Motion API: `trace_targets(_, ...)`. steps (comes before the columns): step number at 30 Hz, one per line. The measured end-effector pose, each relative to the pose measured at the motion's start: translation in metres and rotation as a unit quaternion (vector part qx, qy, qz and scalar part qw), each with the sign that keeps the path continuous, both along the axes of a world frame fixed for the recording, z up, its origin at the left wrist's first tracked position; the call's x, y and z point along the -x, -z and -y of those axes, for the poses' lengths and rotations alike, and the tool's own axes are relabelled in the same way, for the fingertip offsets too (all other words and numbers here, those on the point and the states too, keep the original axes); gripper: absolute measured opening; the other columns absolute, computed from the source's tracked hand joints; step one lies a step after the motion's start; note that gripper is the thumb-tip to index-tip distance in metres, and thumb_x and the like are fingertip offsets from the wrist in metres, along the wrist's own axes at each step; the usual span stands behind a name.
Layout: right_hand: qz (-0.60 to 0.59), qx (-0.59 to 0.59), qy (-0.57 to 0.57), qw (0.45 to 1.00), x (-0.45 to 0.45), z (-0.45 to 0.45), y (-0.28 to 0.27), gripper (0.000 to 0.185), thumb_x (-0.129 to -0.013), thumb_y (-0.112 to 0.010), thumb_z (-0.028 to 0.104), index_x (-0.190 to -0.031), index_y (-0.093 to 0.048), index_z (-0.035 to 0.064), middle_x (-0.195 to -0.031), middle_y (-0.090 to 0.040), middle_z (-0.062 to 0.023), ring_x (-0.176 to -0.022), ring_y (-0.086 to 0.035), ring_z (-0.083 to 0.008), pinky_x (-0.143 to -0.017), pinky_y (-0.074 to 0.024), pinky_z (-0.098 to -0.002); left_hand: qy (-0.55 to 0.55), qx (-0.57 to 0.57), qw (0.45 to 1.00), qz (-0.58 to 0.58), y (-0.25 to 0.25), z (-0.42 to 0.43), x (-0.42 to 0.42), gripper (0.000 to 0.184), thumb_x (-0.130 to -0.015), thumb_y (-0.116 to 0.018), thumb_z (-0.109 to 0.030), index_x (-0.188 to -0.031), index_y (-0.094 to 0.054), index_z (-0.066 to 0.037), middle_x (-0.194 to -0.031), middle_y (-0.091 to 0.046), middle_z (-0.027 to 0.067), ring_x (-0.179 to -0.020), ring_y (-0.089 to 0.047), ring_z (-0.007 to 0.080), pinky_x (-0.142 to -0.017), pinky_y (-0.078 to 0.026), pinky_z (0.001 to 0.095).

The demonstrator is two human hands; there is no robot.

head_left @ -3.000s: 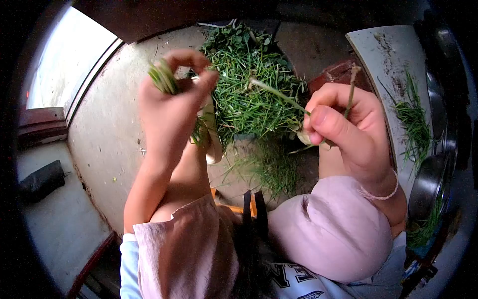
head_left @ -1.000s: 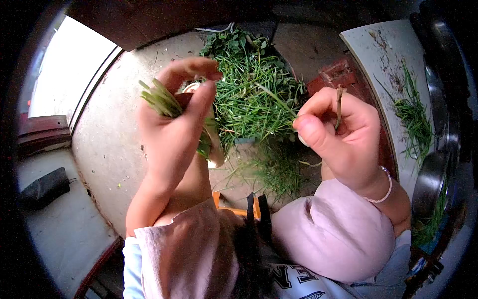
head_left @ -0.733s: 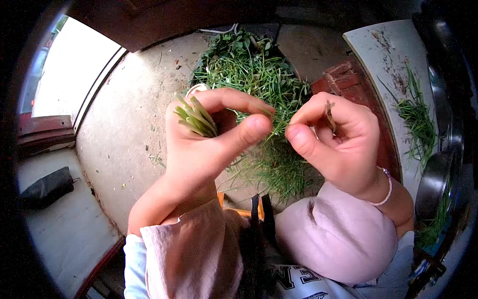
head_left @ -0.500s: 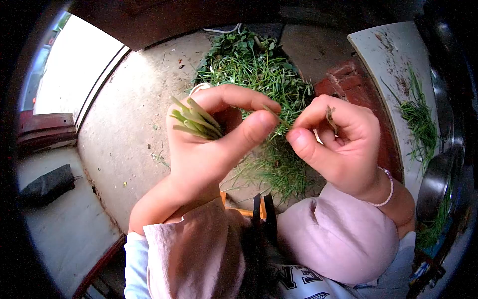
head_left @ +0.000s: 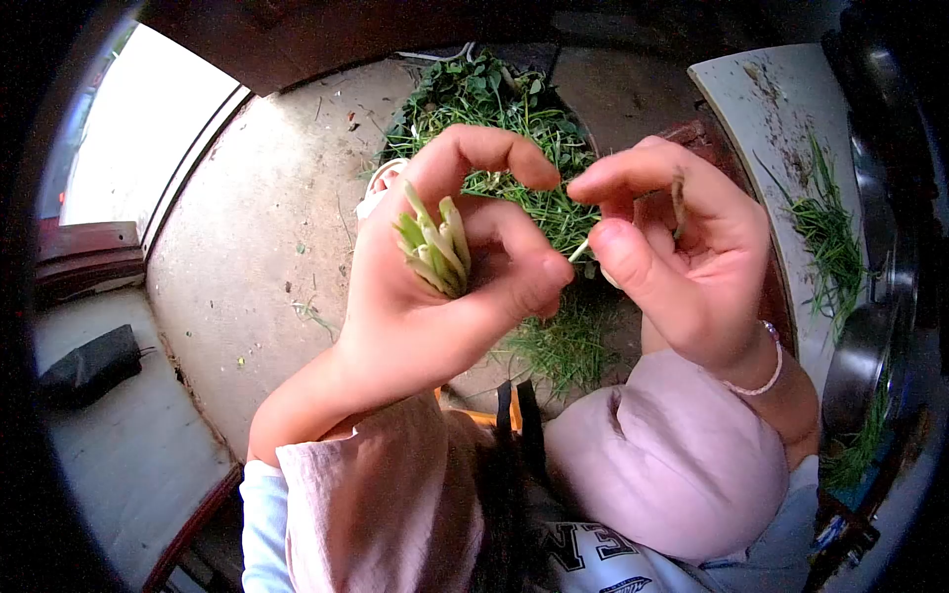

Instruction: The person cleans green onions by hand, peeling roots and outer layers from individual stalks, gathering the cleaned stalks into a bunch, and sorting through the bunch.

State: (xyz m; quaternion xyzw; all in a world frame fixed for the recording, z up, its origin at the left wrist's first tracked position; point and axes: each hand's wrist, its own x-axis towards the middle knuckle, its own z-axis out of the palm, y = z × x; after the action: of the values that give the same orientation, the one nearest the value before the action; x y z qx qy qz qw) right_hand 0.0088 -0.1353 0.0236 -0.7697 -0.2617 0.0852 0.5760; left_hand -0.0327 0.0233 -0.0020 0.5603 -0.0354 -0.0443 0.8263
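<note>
My left hand (head_left: pixel 425 267) is closed around a bunch of grass-like stalks that look like garlic chives (head_left: pixel 435 252), their pale ends poking out above the thumb. Between its thumb and middle finger and my right hand (head_left: pixel 682 237) runs one thin pale stalk (head_left: pixel 580 251). The right thumb and fingers are curled toward this stalk's end, partly hiding it. A brown withered strip (head_left: pixel 679 203) hangs among the right fingers. Beyond both hands lies a large heap of greens (head_left: pixel 494 114), broad leaves at the back and grassy blades nearer.
On the right, a pale board (head_left: pixel 732 94) carries a small pile of chives (head_left: pixel 827 232) and dirt. A metal bowl (head_left: pixel 858 361) is beside it. Loose bits lie on the concrete floor (head_left: pixel 247 247). A dark object (head_left: pixel 94 366) rests on the white surface at left.
My left index finger has lifted off the thumb, and the stalk now sits lower between the hands. The right index finger has straightened toward the left hand.
</note>
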Motion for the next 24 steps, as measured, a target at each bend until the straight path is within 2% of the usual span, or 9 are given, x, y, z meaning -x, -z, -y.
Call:
trace_targets(7,0.141,0.056,-0.078,0.985,-0.011,0.005,0.001,0.009,-0.067,-0.052,0.002,-0.076,-0.053,-0.0016,-0.069,-0.048,-0.0056,-0.053,-0.038,-0.0071,-0.048,-0.0292,-0.0181,-0.010,-0.033,0.999,0.005,-0.001,-0.001,0.001,0.041,-0.067,-0.063,-0.009,-0.096,-0.036,-0.001,-0.057,-0.049,0.0020,-0.049,-0.047,0.0079,-0.045,-0.039,0.0179)
trace_targets(10,0.186,0.055,-0.092,0.977,-0.013,0.005,0.007,0.007,-0.069,-0.052,0.004,-0.073,-0.050,-0.0013,-0.067,-0.046,-0.0062,-0.053,-0.040,-0.0092,-0.048,-0.0304,-0.0193,-0.016,-0.017,1.000,0.004,0.000,0.001,0.000,0.029,-0.067,-0.061,-0.006,-0.089,-0.043,0.000,-0.057,-0.049,0.0015,-0.049,-0.046,0.0081,-0.046,-0.039,0.0188)
trace_targets(12,0.212,0.076,-0.085,0.971,-0.011,0.002,0.010,0.009,-0.073,-0.050,0.008,-0.071,-0.046,-0.0003,-0.063,-0.044,-0.0068,-0.052,-0.041,-0.0118,-0.047,-0.0320,-0.0209,0.012,-0.141,0.990,0.024,0.001,0.001,0.000,0.012,-0.067,-0.057,-0.002,-0.076,-0.049,0.000,-0.058,-0.049,0.0013,-0.050,-0.047,0.0083,-0.046,-0.039,0.0199)
trace_targets(15,0.249,0.141,-0.075,0.955,-0.008,0.000,0.011,0.010,-0.074,-0.049,0.009,-0.071,-0.046,0.0003,-0.063,-0.044,-0.0069,-0.050,-0.042,-0.0141,-0.045,-0.0331,-0.0223,0.052,-0.148,0.987,-0.041,0.000,-0.002,0.003,0.004,-0.072,-0.056,0.001,-0.071,-0.053,0.001,-0.060,-0.050,-0.0014,-0.057,-0.045,0.0022,-0.052,-0.037,0.0161)
trace_targets(19,0.337,0.177,-0.028,0.924,-0.010,-0.002,0.011,0.010,-0.075,-0.050,0.009,-0.071,-0.045,0.0008,-0.063,-0.043,-0.0067,-0.050,-0.043,-0.0136,-0.044,-0.0343,-0.0230,0.021,-0.194,0.980,0.023,-0.004,-0.002,0.002,0.003,-0.072,-0.054,0.002,-0.070,-0.054,0.001,-0.062,-0.053,0.0006,-0.058,-0.047,0.0036,-0.052,-0.038,0.0165)
trace_targets(20,0.329,0.185,0.015,0.926,-0.017,0.000,0.011,0.009,-0.076,-0.050,0.008,-0.072,-0.045,0.0005,-0.064,-0.044,-0.0049,-0.053,-0.043,-0.0110,-0.044,-0.0348,-0.0223,0.025,-0.116,0.993,0.021,0.000,0.000,0.007,0.003,-0.073,-0.052,0.003,-0.070,-0.054,0.002,-0.063,-0.055,0.0022,-0.057,-0.048,0.0049,-0.052,-0.038,0.0168)
trace_targets(21,0.320,0.194,0.059,0.925,-0.024,0.005,0.011,0.008,-0.076,-0.049,0.007,-0.074,-0.045,0.0002,-0.065,-0.044,-0.0030,-0.055,-0.044,-0.0085,-0.045,-0.0352,-0.0215,0.028,-0.116,0.993,0.022,0.001,-0.001,0.006,0.003,-0.073,-0.052,0.003,-0.070,-0.054,0.002,-0.063,-0.055,0.0022,-0.057,-0.048,0.0049,-0.052,-0.038,0.0168)
trace_targets(22,0.196,0.108,0.084,0.971,-0.027,0.010,0.016,0.004,-0.079,-0.046,0.003,-0.077,-0.046,-0.0007,-0.066,-0.044,0.0015,-0.059,-0.042,-0.0047,-0.048,-0.0350,-0.0186,0.027,-0.130,0.991,0.022,0.002,-0.002,0.006,0.004,-0.073,-0.052,0.003,-0.070,-0.054,0.002,-0.063,-0.054,0.0021,-0.057,-0.048,0.0049,-0.052,-0.038,0.0170)
trace_targets(24,0.089,0.025,0.123,0.988,-0.026,0.015,0.018,0.013,-0.082,-0.045,0.010,-0.073,-0.047,0.0013,-0.059,-0.040,0.0050,-0.054,-0.036,-0.0024,-0.047,-0.0301,-0.0167,0.030,-0.131,0.990,-0.033,-0.004,-0.007,0.005,0.004,-0.076,-0.052,-0.001,-0.073,-0.054,0.001,-0.065,-0.054,0.0017,-0.059,-0.048,0.0043,-0.052,-0.038,0.0170)
